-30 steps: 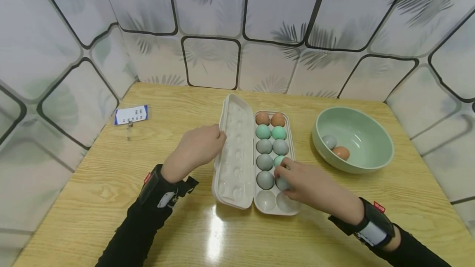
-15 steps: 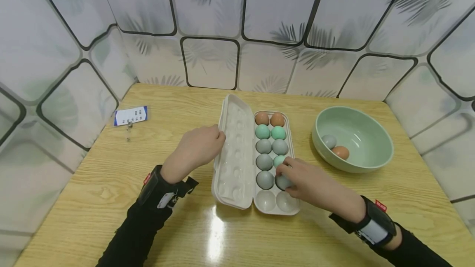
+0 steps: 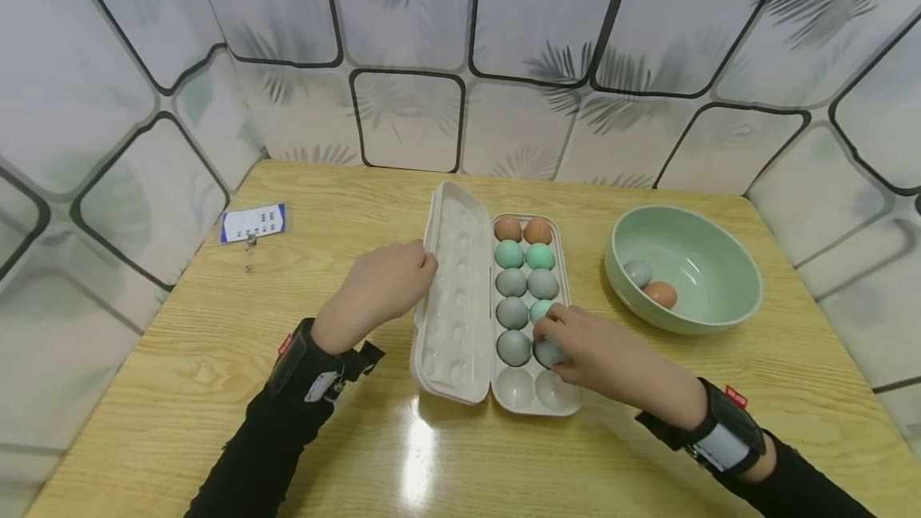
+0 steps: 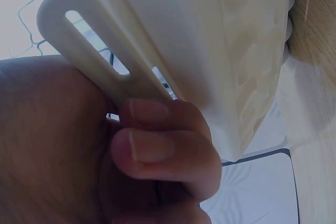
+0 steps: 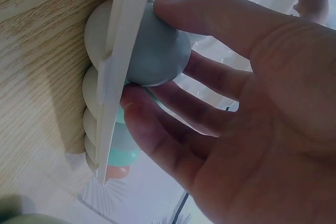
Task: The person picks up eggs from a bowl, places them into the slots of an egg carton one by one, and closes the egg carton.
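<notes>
A white plastic egg carton (image 3: 527,401) stands on the wooden table with its lid (image 3: 457,294) raised to the left. My left hand (image 3: 380,284) pinches the slotted edge of that lid, its fingers curled at the rim in the left wrist view. With thumb and fingers my right hand (image 3: 600,354) grips a grey egg (image 5: 160,51) seated in the carton's right column. Brown eggs (image 3: 508,229), green eggs (image 3: 509,254) and other grey eggs (image 3: 512,313) fill the cups farther back. The two nearest cups (image 3: 554,392) hold nothing.
To the right stands a pale green bowl (image 3: 727,262) with a grey egg (image 3: 637,272) and a brown egg (image 3: 660,294) inside. A blue and white card (image 3: 253,223) with a clip lies at the table's back left. Patterned panels (image 3: 410,118) rise behind the table (image 3: 345,454).
</notes>
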{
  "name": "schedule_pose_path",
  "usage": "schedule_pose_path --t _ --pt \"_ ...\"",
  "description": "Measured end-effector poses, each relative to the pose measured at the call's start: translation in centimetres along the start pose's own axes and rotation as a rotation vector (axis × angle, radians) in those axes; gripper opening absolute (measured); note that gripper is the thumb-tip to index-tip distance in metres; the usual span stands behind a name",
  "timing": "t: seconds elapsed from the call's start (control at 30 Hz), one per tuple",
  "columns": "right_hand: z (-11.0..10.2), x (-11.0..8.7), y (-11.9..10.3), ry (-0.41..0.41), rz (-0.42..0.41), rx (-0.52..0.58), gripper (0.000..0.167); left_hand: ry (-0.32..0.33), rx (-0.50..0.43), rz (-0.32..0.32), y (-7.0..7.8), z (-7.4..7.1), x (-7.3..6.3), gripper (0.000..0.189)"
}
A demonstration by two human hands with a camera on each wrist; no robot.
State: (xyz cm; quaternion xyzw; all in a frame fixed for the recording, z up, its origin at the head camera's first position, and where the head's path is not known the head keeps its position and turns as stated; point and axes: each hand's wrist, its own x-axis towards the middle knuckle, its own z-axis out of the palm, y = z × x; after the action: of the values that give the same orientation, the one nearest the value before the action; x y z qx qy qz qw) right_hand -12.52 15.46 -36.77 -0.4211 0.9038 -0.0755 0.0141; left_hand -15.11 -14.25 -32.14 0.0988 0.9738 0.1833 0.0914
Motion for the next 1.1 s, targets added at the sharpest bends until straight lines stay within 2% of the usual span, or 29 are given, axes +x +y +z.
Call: schedule_pose_path --t 0.23,0.37,0.47,0.53,0.7,0.83,0.97,1.1 --pt "0.0 0.0 0.0 -0.005 -0.007 -0.008 0.034 0.0 0.004 0.002 0.1 -0.1 0.0 0.038" --pt "-0.8 -0.2 0.3 -0.024 -0.01 0.0 0.033 -0.002 0.003 -0.002 0.1 -0.1 0.0 0.038" --pt "-2.2 -0.2 0.9 -0.067 0.04 0.006 0.031 -0.003 0.003 -0.003 0.1 -0.1 0.0 0.038" --pt "-3.3 -0.1 1.5 -0.111 0.107 0.005 0.03 -0.004 0.002 -0.004 0.1 -0.1 0.0 0.038" --pt "-5.7 0.6 4.5 -0.16 0.217 -0.009 0.029 -0.007 -0.002 -0.008 0.1 -0.2 0.0 0.038" --pt "-7.0 0.7 7.8 -0.212 0.273 0.073 0.027 -0.005 -0.006 -0.008 0.1 -0.2 -0.1 0.038" --pt "-8.0 0.3 11.0 -0.272 0.336 0.143 0.027 -0.008 -0.005 -0.005 0.0 -0.1 -0.1 0.038" --pt "-8.4 0.0 13.3 -0.274 0.361 0.12 0.025 -0.009 0.002 0.0 0.0 -0.2 -0.1 0.038"
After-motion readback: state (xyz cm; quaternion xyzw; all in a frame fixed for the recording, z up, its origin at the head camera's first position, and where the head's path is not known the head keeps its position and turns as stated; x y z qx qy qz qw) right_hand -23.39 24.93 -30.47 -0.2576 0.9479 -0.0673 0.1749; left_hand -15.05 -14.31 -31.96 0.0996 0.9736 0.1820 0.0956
